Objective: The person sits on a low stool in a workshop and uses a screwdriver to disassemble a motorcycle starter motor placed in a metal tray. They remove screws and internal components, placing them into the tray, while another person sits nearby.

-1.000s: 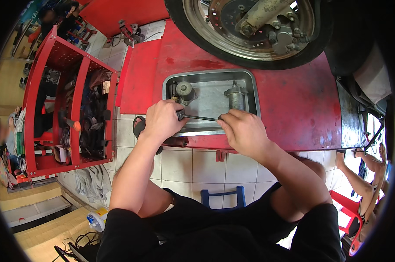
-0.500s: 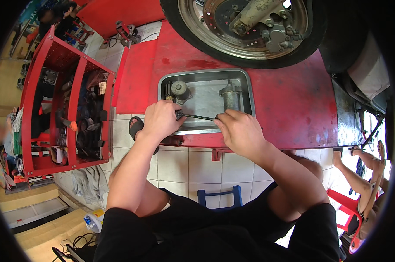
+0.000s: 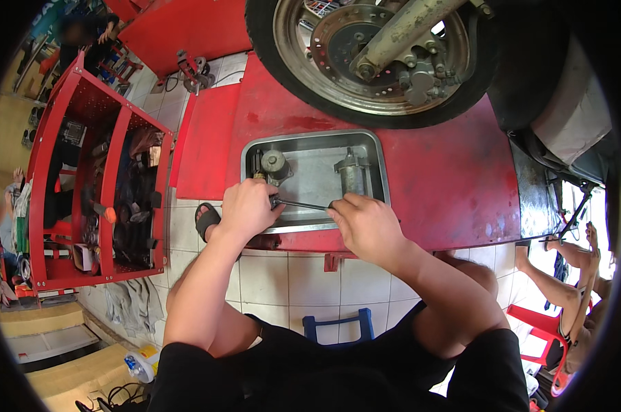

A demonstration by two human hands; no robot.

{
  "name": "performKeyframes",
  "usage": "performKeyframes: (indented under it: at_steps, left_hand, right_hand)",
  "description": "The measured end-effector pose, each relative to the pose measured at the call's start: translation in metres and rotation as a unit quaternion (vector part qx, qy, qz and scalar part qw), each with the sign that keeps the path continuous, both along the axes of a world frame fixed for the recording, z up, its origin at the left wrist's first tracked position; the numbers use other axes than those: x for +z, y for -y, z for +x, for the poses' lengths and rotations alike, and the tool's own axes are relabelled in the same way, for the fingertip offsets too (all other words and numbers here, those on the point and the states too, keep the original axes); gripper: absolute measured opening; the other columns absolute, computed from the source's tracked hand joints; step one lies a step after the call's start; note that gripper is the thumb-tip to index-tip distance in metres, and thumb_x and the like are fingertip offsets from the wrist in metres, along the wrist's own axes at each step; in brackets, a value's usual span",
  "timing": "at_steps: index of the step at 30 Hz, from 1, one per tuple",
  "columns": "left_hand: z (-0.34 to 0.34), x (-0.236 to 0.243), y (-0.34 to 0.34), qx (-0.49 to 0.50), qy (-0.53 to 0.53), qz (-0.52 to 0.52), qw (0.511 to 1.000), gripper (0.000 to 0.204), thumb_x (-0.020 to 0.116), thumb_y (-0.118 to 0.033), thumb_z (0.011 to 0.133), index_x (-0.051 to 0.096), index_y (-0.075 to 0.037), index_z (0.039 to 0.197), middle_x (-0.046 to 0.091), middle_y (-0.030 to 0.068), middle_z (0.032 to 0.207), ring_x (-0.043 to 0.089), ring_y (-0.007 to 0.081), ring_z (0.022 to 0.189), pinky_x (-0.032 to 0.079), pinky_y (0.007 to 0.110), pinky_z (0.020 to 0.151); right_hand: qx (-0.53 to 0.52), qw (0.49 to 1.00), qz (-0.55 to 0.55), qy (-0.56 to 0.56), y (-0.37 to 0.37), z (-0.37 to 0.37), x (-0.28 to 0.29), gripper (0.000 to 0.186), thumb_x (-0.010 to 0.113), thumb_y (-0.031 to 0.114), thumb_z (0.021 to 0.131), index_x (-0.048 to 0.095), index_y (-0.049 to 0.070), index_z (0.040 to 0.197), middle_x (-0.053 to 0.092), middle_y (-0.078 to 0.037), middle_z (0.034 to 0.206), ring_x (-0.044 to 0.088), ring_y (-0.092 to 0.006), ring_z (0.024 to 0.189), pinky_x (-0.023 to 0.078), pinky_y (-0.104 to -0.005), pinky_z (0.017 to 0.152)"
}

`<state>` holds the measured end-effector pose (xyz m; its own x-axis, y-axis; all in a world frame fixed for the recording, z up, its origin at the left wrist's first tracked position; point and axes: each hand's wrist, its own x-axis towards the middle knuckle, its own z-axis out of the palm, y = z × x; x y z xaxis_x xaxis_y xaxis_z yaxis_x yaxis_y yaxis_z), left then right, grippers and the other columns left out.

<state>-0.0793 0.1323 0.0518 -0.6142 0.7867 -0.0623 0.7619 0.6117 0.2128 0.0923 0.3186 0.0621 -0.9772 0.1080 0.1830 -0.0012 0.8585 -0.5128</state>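
A shallow metal tray [image 3: 315, 226] lies near the table's front edge. Over its front part, a thin dark rod-like tool [image 3: 303, 204] runs between my hands. My right hand [image 3: 369, 226] is closed, thumb and fingers pinching the tool's right end; whether a handle is hidden in the palm I cannot tell. My left hand [image 3: 250, 209] is closed round a small dark metal part [image 3: 276, 201] at the tool's other end, mostly covered by the fingers. Behind my left hand, a round metal motor-like part [image 3: 274, 163] stands in the tray. A cylindrical metal part [image 3: 352, 175] stands at the tray's right.
The red table [image 3: 447, 178] bears the tray. A motorcycle front wheel [image 3: 365, 113] rises at the far side. To the left stands a red tool shelf [image 3: 111, 172]. A blue stool [image 3: 338, 326] is below me, and another person's legs [image 3: 554, 278] show at the right.
The view has shifted, so the tray and wheel sit slightly lower and further left. My hands keep their hold on the tool and the small part.
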Motion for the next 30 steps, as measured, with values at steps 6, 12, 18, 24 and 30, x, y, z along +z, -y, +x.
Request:
performKeyframes:
  at_steps: [6, 12, 18, 24, 30]
  left_hand:
    - [0.005, 0.007, -0.008, 0.037, 0.018, -0.012, 0.999, 0.027, 0.082, -0.026, 0.071, 0.077, -0.008, 0.09, 0.071, 0.0096, 0.084, 0.069, 0.0311, 0.082, 0.056, 0.043, 0.072]
    - [0.003, 0.005, -0.011, 0.007, 0.005, -0.013, 1.0, 0.026, 0.079, -0.026, 0.073, 0.077, -0.01, 0.094, 0.073, 0.0111, 0.09, 0.07, 0.03, 0.083, 0.057, 0.042, 0.071]
    - [0.007, 0.005, -0.015, 0.007, 0.011, 0.006, 1.0, 0.023, 0.08, -0.026, 0.072, 0.077, -0.009, 0.089, 0.072, 0.0115, 0.085, 0.07, 0.0314, 0.081, 0.057, 0.042, 0.07]
    - [0.015, 0.007, -0.024, -0.022, 0.005, -0.026, 0.999, 0.022, 0.079, -0.028, 0.073, 0.075, -0.007, 0.078, 0.07, 0.0127, 0.076, 0.069, 0.0321, 0.073, 0.057, 0.042, 0.068]
    - [0.021, -0.006, -0.027, -0.047, -0.006, -0.092, 0.995, 0.024, 0.079, -0.031, 0.073, 0.077, -0.008, 0.079, 0.07, 0.0139, 0.074, 0.069, 0.032, 0.072, 0.057, 0.041, 0.069]
  right_hand:
    - [0.0, 0.999, -0.012, 0.032, -0.001, 0.001, 0.005, 0.018, 0.057, 0.019, 0.096, 0.067, 0.004, 0.091, 0.063, -0.011, 0.086, 0.066, -0.0325, 0.08, 0.053, -0.0438, 0.07]
    - [-0.015, 0.997, -0.029, 0.065, -0.003, 0.004, 0.005, 0.019, 0.058, 0.02, 0.095, 0.069, 0.004, 0.094, 0.063, -0.011, 0.085, 0.065, -0.0327, 0.084, 0.053, -0.0442, 0.071]
    - [-0.041, 0.997, -0.056, 0.019, -0.006, 0.005, 0.008, 0.019, 0.059, 0.018, 0.094, 0.07, 0.003, 0.09, 0.064, -0.013, 0.086, 0.064, -0.0356, 0.084, 0.053, -0.0462, 0.074]
    - [-0.063, 0.988, -0.109, 0.088, -0.016, 0.007, 0.002, 0.018, 0.06, 0.012, 0.092, 0.065, -0.003, 0.085, 0.063, -0.022, 0.079, 0.06, -0.0441, 0.078, 0.047, -0.0513, 0.07]
    - [-0.042, 0.985, -0.069, 0.151, -0.026, 0.006, 0.003, 0.016, 0.062, 0.014, 0.09, 0.071, 0.002, 0.085, 0.067, -0.023, 0.086, 0.065, -0.0427, 0.082, 0.052, -0.0513, 0.073]
